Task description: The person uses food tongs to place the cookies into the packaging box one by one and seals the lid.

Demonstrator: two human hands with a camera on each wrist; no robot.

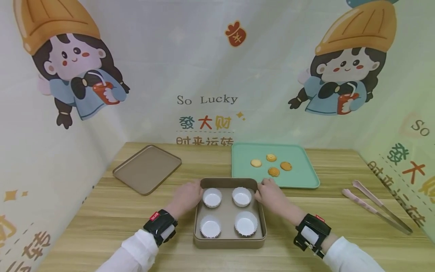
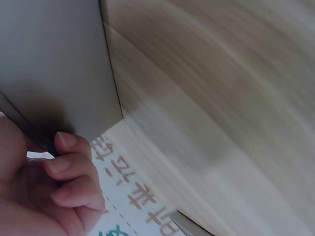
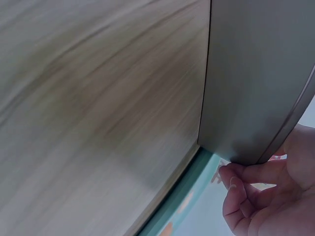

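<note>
A square, deep brown baking pan [image 1: 230, 243] stands on the wooden table in the head view. Several white paper baking cups [image 1: 246, 223] sit inside it, spaced toward its corners. My left hand [image 1: 188, 196] grips the rim at the pan's far left corner. In the left wrist view that hand's fingers [image 2: 74, 164] curl around the rim. At the far right corner, my right hand [image 1: 273, 195] holds the rim. The right wrist view shows its thumb and fingers [image 3: 246, 172] pinching the edge from outside.
Behind the pan at right lies a mint green tray [image 1: 307, 177] with several cookies [image 1: 273, 172]. A flat brown tray [image 1: 147, 170] lies at the back left. Tongs [image 1: 377, 207] with pink handles rest at the right. A printed cloth [image 1: 272, 94] hangs behind the table.
</note>
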